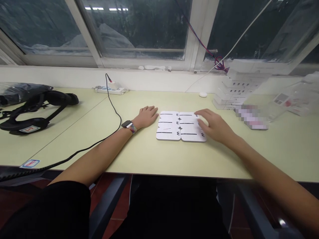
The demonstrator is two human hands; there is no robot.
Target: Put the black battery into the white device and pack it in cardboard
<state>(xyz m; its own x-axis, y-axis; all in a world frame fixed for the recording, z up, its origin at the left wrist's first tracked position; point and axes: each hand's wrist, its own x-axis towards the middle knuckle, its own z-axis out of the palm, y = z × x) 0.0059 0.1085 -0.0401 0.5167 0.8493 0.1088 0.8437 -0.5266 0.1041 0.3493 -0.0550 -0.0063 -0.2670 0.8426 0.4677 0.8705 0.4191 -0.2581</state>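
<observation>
Right hand point(214, 127): open, palm down, fingers loosely spread, resting on the right column of the white cards point(171, 128). Nothing pinched or held.
Left hand point(147, 117): open and flat on the table point(159, 156), fingers together, fingertips just at the left edge of the cards. Can't tell whether they actually touch. Watch point(128, 125) with a striped band on that wrist.
The cards lie between the two hands: six flat pieces, two columns by three rows, edges butted, each with a black line and a small mark.
Past the right hand, further out: a stack of white boxes point(234, 89), a blurred-out item point(251, 117) just in front of it, and clear plastic bags point(299, 96) beyond. A small white oval object point(203, 94) lies beyond the cards, near the wall.
Out from the left hand: a black cable point(112, 106) runs past the wrist up to a power strip point(111, 89) at the wall. A black headset point(32, 113) sits well apart on the far left. A sticker point(30, 163) is at the near table edge.
</observation>
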